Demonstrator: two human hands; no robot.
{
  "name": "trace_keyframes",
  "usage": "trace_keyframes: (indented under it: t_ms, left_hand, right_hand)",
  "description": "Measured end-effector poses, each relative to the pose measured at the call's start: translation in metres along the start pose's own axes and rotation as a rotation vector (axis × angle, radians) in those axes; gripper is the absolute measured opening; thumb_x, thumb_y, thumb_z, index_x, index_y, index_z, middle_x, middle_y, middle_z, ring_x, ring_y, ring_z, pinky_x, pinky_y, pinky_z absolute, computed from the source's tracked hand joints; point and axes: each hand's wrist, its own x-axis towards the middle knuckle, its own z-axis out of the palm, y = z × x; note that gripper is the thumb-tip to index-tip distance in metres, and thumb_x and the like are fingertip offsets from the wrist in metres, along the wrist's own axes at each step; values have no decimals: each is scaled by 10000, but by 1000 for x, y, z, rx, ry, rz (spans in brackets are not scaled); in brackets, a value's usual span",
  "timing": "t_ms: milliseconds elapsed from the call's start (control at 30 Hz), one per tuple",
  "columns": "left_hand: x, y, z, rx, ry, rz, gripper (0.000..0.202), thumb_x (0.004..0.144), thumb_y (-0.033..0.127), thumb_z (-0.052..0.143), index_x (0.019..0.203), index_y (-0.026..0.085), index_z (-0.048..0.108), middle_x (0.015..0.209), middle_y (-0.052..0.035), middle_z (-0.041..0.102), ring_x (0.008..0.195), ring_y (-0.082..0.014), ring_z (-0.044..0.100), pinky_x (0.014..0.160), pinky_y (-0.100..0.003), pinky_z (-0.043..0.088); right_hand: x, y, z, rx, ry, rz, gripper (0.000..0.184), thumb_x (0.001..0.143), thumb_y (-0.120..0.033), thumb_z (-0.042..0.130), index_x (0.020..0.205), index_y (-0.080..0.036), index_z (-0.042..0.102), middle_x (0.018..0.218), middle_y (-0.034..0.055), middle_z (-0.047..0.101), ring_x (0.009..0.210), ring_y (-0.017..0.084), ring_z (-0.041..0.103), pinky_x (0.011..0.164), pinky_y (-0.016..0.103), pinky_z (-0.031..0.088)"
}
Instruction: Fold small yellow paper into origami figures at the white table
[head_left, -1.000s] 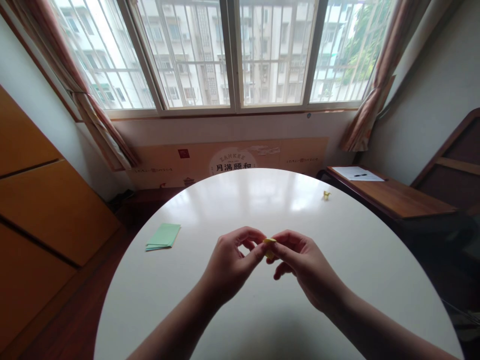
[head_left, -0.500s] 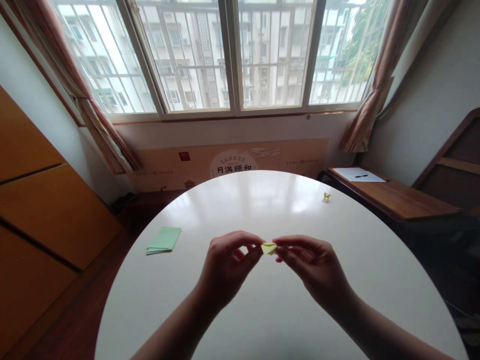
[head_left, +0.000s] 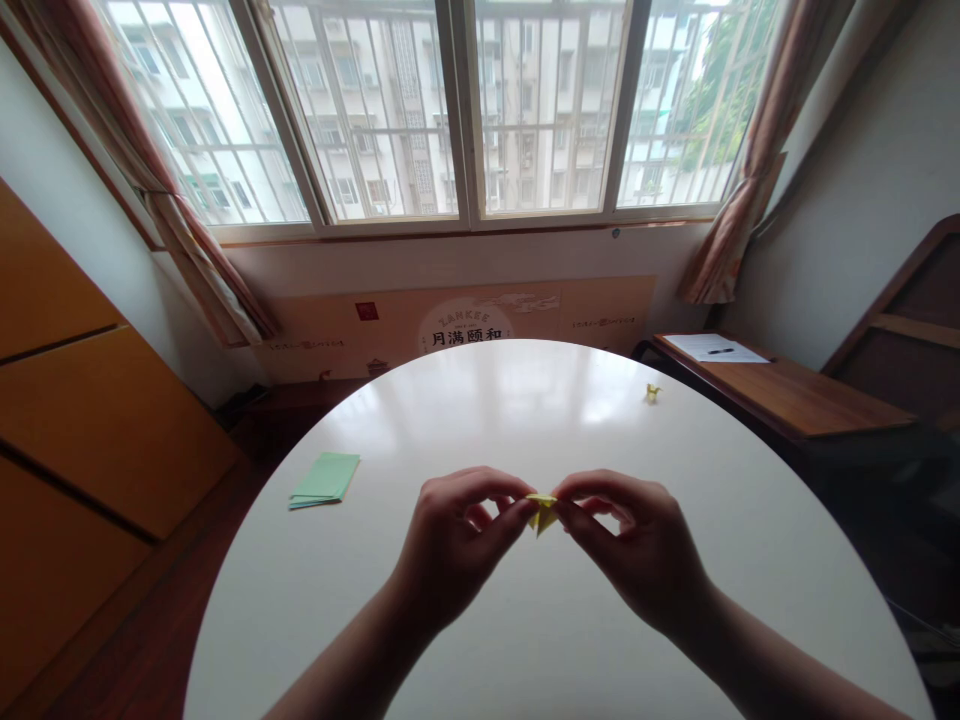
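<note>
A small folded yellow paper (head_left: 542,514) is held above the white round table (head_left: 510,640), with a pointed flap hanging down. My left hand (head_left: 461,535) pinches its left side between thumb and forefinger. From the other side, my right hand (head_left: 634,535) grips the right edge the same way. Fingertips cover both ends of the paper, so its full shape is hidden.
A stack of light green paper sheets (head_left: 325,479) lies on the left of the table. A small folded yellow paper figure (head_left: 653,392) stands at the far right. Beyond the table, a wooden bench (head_left: 840,400) carries a white sheet (head_left: 712,348) with a pen (head_left: 721,351).
The yellow paper has been turned or opened between my fingers: its flat flap face has given way to a downward point. My right hand has shifted slightly right.
</note>
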Motion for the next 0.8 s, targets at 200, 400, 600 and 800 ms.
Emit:
trace_keyframes:
  t_ms: [200,400,600,800]
  left_hand:
    - [0,-7,5,-212,-19,-217,171,786,294,751,837,131,764,669,-29,667,488,-91,535,417,-180,461]
    - [0,-8,7,-224,-7,-239,255,818,358,714,848,108,757,681,-57,672,550,-118,555,432,-192,476]
    - [1,-6,9,-214,-42,-252,273,824,371,704,838,102,748,696,-62,673,532,-107,537,428,-191,465]
    - [1,-6,8,-252,-83,-308,333,851,421,661,805,97,724,681,-71,677,568,-131,568,423,-194,474]
  right_hand:
    - [3,5,3,254,-29,266,125,838,-307,742,889,-193,735,809,57,737,701,191,697,525,259,579]
    - [4,7,3,336,-52,344,185,839,-351,748,870,-169,743,789,84,747,725,198,694,503,238,555]
    - [3,2,4,302,-49,349,205,839,-368,746,853,-164,727,756,63,729,682,169,676,492,216,539]
    - [5,3,4,317,-94,414,260,852,-398,719,807,-145,688,704,47,690,602,141,628,419,189,490]
